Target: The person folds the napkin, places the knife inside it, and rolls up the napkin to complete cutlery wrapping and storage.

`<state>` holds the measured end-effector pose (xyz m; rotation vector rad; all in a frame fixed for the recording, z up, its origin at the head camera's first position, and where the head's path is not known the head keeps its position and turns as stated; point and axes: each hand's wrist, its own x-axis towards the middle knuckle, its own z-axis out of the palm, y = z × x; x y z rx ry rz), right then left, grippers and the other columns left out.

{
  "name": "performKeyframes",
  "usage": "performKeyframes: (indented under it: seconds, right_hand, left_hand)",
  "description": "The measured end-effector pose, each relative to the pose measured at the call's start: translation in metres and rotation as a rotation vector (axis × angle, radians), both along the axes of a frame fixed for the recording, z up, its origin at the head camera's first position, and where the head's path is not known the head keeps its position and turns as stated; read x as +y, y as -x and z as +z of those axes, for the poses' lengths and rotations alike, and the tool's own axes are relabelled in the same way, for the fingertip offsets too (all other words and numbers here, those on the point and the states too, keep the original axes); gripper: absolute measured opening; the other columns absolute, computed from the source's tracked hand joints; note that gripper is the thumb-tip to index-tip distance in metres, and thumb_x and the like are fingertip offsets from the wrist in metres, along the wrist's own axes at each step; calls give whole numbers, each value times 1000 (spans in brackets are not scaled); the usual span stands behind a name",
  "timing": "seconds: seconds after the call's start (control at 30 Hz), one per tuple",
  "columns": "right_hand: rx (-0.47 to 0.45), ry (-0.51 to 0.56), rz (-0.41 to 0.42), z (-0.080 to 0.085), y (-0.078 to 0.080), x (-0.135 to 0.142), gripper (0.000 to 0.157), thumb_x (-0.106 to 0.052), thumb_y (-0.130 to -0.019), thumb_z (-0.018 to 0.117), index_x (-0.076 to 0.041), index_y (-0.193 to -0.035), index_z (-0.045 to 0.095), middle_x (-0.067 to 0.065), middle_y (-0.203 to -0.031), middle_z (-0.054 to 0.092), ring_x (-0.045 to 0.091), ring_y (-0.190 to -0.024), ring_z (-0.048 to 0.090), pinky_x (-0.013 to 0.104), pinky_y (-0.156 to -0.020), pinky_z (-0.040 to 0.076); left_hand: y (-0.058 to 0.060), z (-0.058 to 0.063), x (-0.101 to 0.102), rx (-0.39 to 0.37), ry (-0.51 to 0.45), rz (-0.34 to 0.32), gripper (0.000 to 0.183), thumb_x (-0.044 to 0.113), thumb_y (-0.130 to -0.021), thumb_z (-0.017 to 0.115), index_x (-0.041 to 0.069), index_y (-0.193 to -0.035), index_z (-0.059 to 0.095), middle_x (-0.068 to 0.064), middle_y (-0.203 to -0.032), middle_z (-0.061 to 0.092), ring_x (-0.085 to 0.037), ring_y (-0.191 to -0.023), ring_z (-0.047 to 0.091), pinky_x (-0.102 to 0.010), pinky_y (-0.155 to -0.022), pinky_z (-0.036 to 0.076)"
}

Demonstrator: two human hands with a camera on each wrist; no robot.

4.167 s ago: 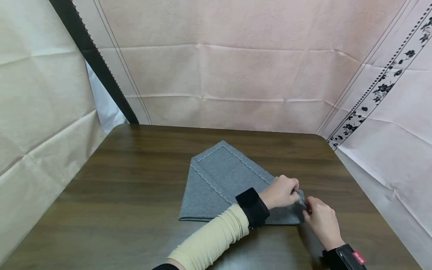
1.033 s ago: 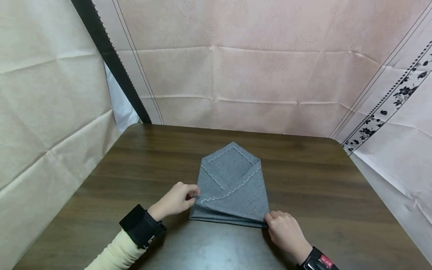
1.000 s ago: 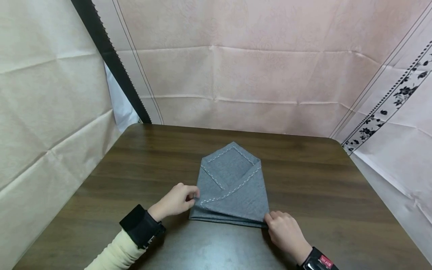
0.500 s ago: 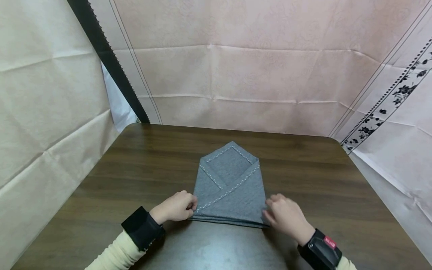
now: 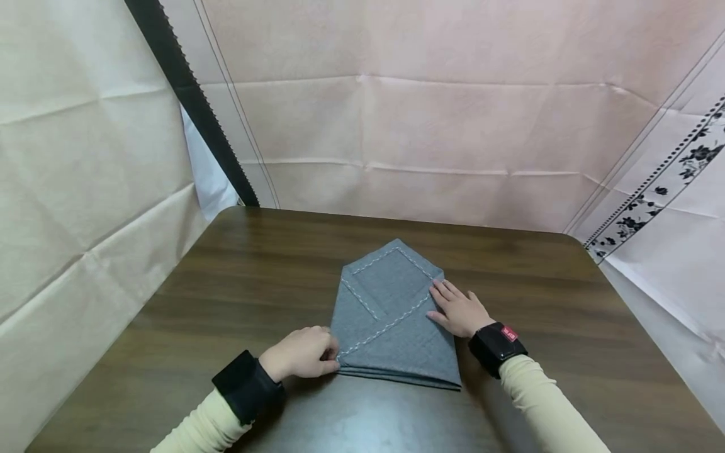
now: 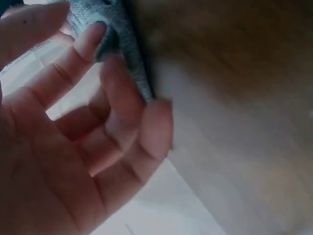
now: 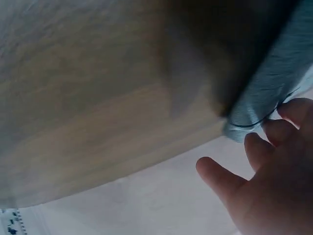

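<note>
A folded grey-blue cloth (image 5: 385, 327) with white dashed stitching lies on the table. It has a pointed far end and layered folds along its near edge. At its near left corner my left hand (image 5: 306, 352) pinches the edge with curled fingers; in the left wrist view the cloth (image 6: 132, 54) shows at the fingertips of that hand (image 6: 98, 127). My right hand (image 5: 459, 311) rests on the right edge near the far end, fingers straight and spread. In the right wrist view, the fingertips of this hand (image 7: 274, 166) touch the cloth's (image 7: 274, 73) edge.
The dark brown wooden table (image 5: 255, 264) has rounded far corners. Pale creased fabric sheets (image 5: 425, 138) hang behind and at both sides, one bearing a dark floral border (image 5: 651, 201). A black strip (image 5: 192, 100) runs down at the left.
Earlier both hands worked at the right side and the right flap got folded over leftward. Since then my right hand has left the near right corner and moved up the right edge, its fingers straightening.
</note>
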<state>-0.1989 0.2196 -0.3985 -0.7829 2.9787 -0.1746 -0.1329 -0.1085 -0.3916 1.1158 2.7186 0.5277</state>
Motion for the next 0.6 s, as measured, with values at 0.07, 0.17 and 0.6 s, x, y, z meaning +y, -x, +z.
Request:
performKeyframes:
  seconds: [0.07,0.17,0.6]
  right_hand:
    - [-42,-21,-33,-2,3,1,57,-32,-93,49,2,-137,36,19,-143,30,35,-132,23,61,-96,21]
    - [-100,-48,-46,-4,7,3,58,-32,-94,48,4,-137,34,20,-144,28,36,-133,21,61,-97,20]
    - [-206,-30,-95,3,26,6,81,-43,-85,58,10,-138,25,27,-145,18,38,-134,15,61,-99,18]
  left_hand:
    - [-1,-1,2,78,36,-13,30,27,-83,66,21,-58,49,8,-72,36,-9,-65,33,-20,-53,28]
    - [-1,-1,6,179,72,-64,32,32,-81,67,22,-58,48,9,-75,36,-9,-69,34,-20,-55,28]
    - [2,1,17,265,139,-123,21,21,-70,77,14,-78,60,6,-74,49,-9,-71,50,-26,-66,43]
